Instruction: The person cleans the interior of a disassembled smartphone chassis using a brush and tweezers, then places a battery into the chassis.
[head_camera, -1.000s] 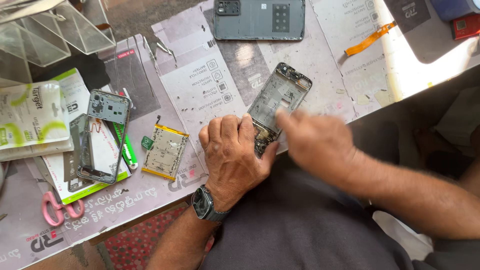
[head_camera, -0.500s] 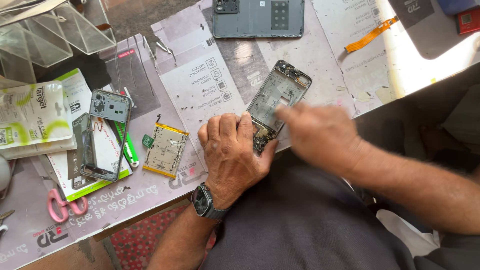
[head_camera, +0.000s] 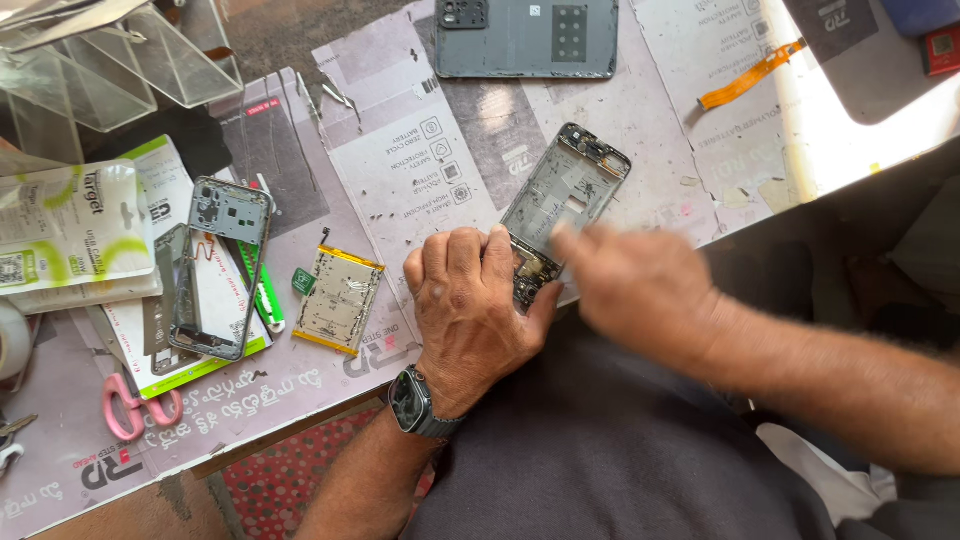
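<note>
An opened phone (head_camera: 566, 190) without its back lies tilted on the mat, its inner frame and board exposed. My left hand (head_camera: 470, 300), with a wristwatch, rests palm down on the phone's lower end, thumb along its edge, holding it in place. My right hand (head_camera: 640, 290) is blurred by motion just right of that end, fingertips over the phone's lower right side. Whether it holds a tool is hidden by the blur.
A grey back cover (head_camera: 525, 38) lies at the far edge. A yellow-edged battery (head_camera: 338, 298), a second phone frame (head_camera: 215, 265), a green-handled tool (head_camera: 262, 290), pink scissors (head_camera: 130, 410), packets (head_camera: 70, 225), clear plastic boxes (head_camera: 120, 50) and an orange flex cable (head_camera: 750, 75) surround the work.
My right hand shifts slightly over the phone's lower end and is now blurred. My left hand stays pressed on the phone.
</note>
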